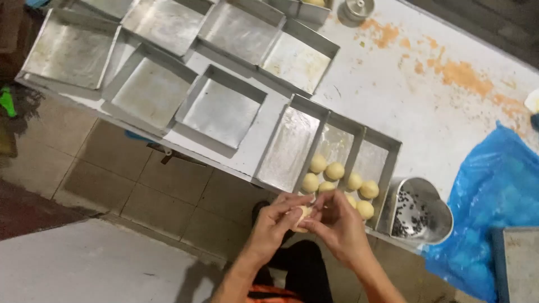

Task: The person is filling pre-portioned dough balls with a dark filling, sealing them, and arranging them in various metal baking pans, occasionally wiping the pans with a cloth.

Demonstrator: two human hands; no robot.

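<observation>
1. Head view: my left hand (275, 220) and right hand (337, 224) both pinch one dough ball (303, 216), fingers closed around it.
2. Ball sits just below the long metal tray (292, 147), off the table edge.
3. Finished dough balls (335, 170) lie in that tray's middle section.
4. Heart-shaped tin (422, 216) of dark bits stands right of the tray.
</observation>
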